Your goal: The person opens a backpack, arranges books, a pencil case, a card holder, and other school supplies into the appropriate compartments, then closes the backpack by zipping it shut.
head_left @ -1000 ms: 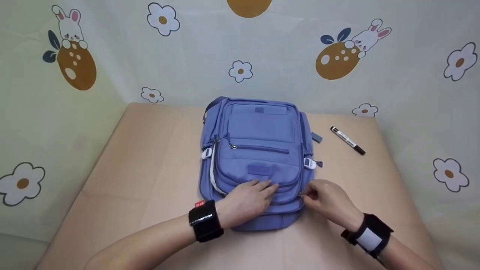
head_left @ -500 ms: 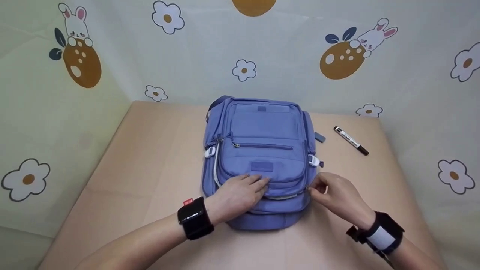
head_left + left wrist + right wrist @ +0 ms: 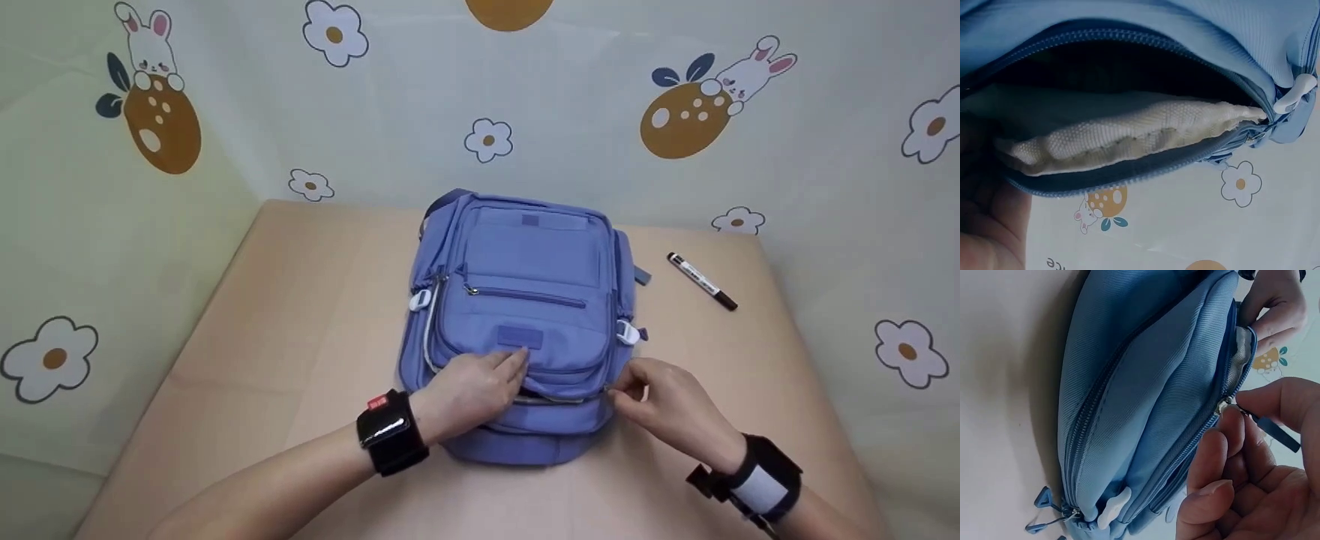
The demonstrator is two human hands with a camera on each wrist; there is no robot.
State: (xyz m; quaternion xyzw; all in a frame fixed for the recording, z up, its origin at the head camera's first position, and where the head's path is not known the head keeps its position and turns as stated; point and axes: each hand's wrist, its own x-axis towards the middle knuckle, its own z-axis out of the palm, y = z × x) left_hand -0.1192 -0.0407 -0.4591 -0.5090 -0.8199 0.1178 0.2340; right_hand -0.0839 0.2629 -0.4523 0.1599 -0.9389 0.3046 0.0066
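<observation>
A blue backpack [image 3: 536,255] lies front up on the table, its lower end nearest me. The front compartment is unzipped along the left side and lower edge, and its pale lining [image 3: 1106,132] shows in the left wrist view. My left hand [image 3: 472,390] holds the front panel's lower edge at this gap, fingers on the outside; its thumb is mostly hidden. At the lower right corner my right hand [image 3: 667,405] pinches the small metal zipper slider [image 3: 1223,405] and its blue pull tab [image 3: 1278,433] between thumb and fingers.
To the right of the backpack lies a black and white marker [image 3: 702,281]. A small grey-blue piece [image 3: 643,276] sticks out by the backpack's right side. White buckles [image 3: 627,332] sit on both sides. Behind stands a printed curtain [image 3: 405,97].
My left hand has shifted a little left, from lying flatter on the panel to holding its edge. The gap along the lower edge shows more. The right hand stays near the lower right corner.
</observation>
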